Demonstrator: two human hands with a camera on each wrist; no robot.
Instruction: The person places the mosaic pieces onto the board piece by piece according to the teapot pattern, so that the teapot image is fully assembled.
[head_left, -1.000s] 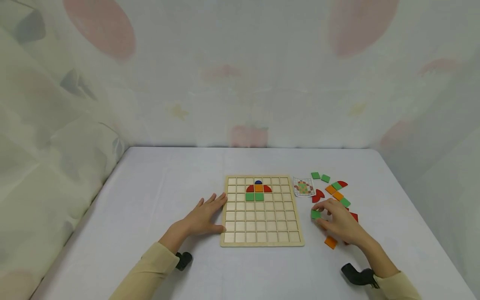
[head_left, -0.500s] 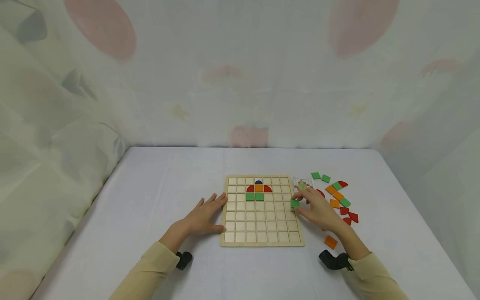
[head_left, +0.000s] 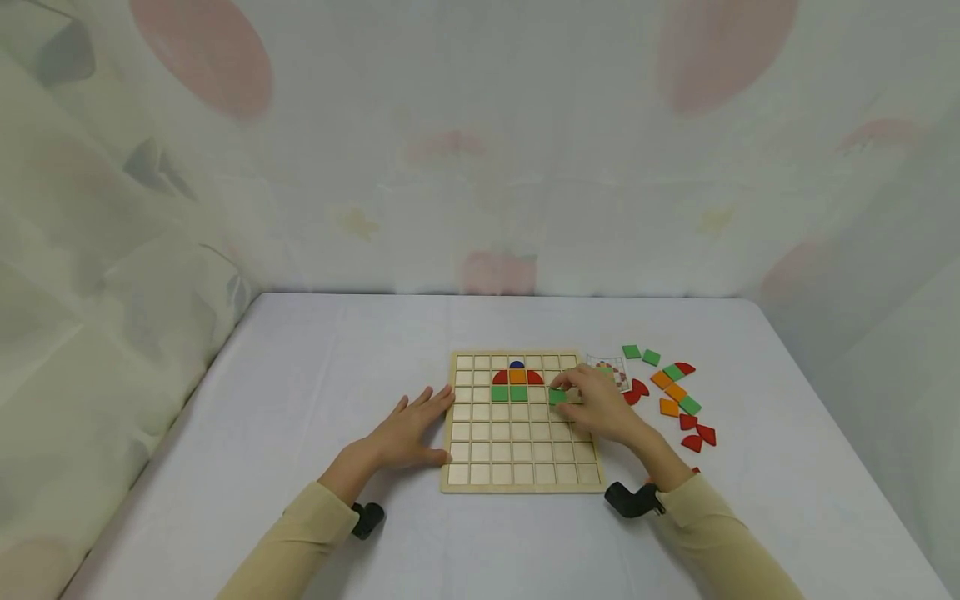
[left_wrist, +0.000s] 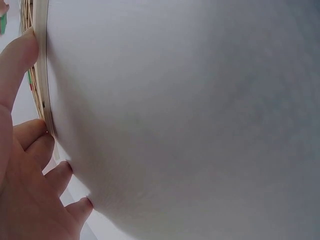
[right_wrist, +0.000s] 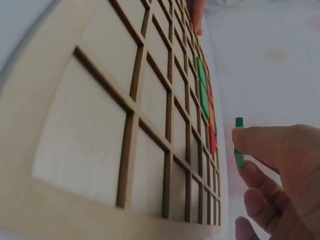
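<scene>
My right hand point(head_left: 600, 404) pinches a green square tile point(head_left: 557, 396) between thumb and fingers, over the right part of a wooden grid board point(head_left: 487, 477). In the right wrist view the tile point(right_wrist: 239, 159) is seen edge-on, above the board's surface. My left hand point(head_left: 405, 433) lies with fingers spread at the board's left edge; thumb and fingertips touch the rim in the left wrist view. In the upper cells sit a blue half-round piece point(head_left: 517, 364), an orange square point(head_left: 517, 377) flanked by two red quarter-rounds point(head_left: 535, 377), and two green squares point(head_left: 518, 392) below.
Right of the board lies a pattern card point(head_left: 618, 367), partly behind the right hand. Loose tiles are scattered beyond it: green squares point(head_left: 632, 352), orange squares point(head_left: 669, 407) and red curved pieces point(head_left: 692, 443). A white cloth covers the table point(head_left: 337, 333).
My right hand has carried the green tile leftward from among the loose tiles to over the board. The left hand has stayed at the board's edge.
</scene>
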